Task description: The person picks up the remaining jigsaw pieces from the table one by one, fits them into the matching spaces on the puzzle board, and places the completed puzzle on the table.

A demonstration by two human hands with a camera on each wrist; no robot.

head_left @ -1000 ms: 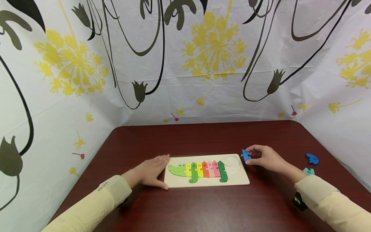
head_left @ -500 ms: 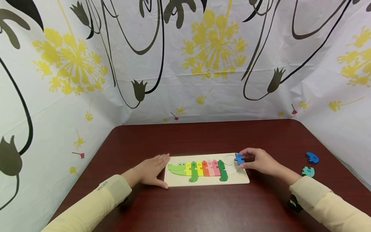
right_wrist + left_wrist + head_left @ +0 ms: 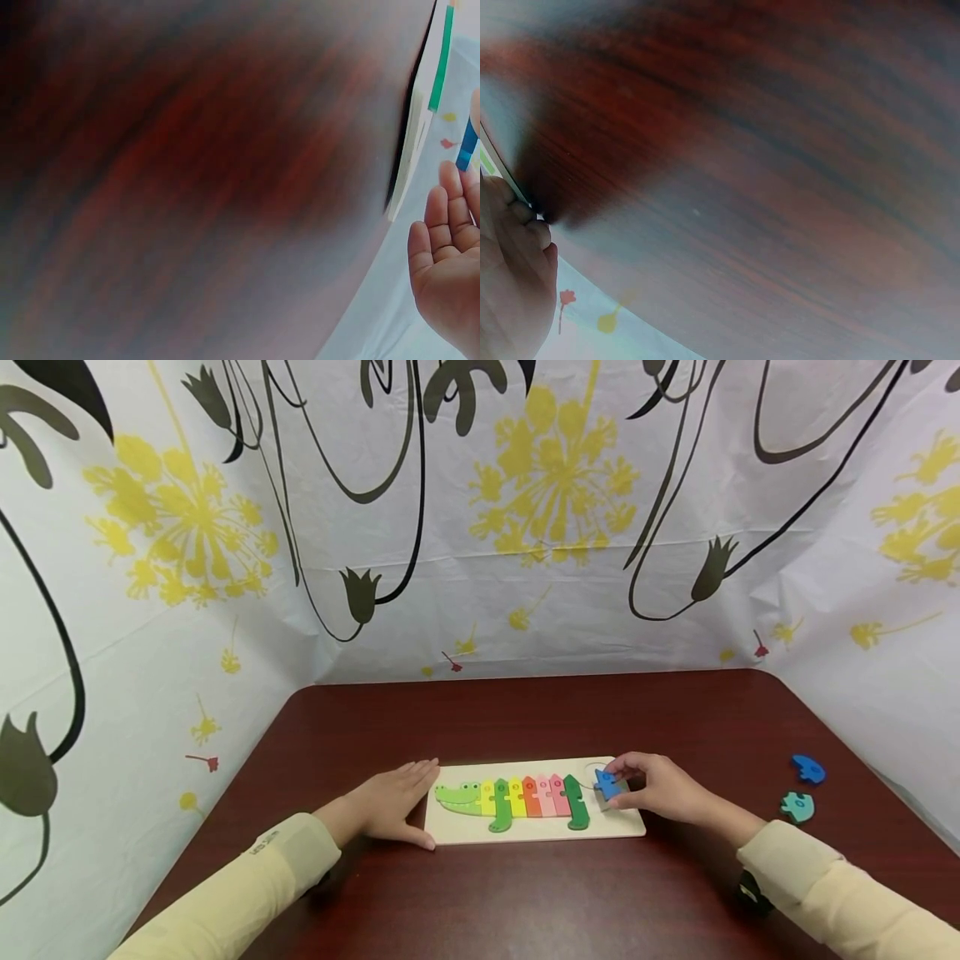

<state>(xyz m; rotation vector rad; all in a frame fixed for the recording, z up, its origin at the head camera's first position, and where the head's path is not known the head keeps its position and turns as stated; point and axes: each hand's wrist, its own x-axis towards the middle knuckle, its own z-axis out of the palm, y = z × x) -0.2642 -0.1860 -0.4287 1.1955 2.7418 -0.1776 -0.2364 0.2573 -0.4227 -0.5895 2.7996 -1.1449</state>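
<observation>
A pale wooden puzzle board point(image 3: 465, 835) lies on the table, bearing a crocodile made of coloured puzzle pieces point(image 3: 525, 797). Its right end shows a curled tail outline with no pieces in it. My right hand point(image 3: 660, 787) pinches a blue puzzle piece point(image 3: 607, 784) between thumb and fingers, close over that outline, just right of the dark green leg piece point(image 3: 576, 803). In the right wrist view the blue piece point(image 3: 466, 146) shows at the fingertips. My left hand point(image 3: 392, 802) lies flat with straight fingers at the board's left edge, thumb by the lower corner.
To the right on the dark red-brown table point(image 3: 480, 902) lie a blue curved puzzle piece point(image 3: 808, 769) and a teal puzzle piece point(image 3: 797, 807). White patterned cloth point(image 3: 555, 635) hangs behind the table and at both sides.
My right hand has carried the blue piece leftward from beyond the board's right edge to over the tail outline. The left hand has stayed in place.
</observation>
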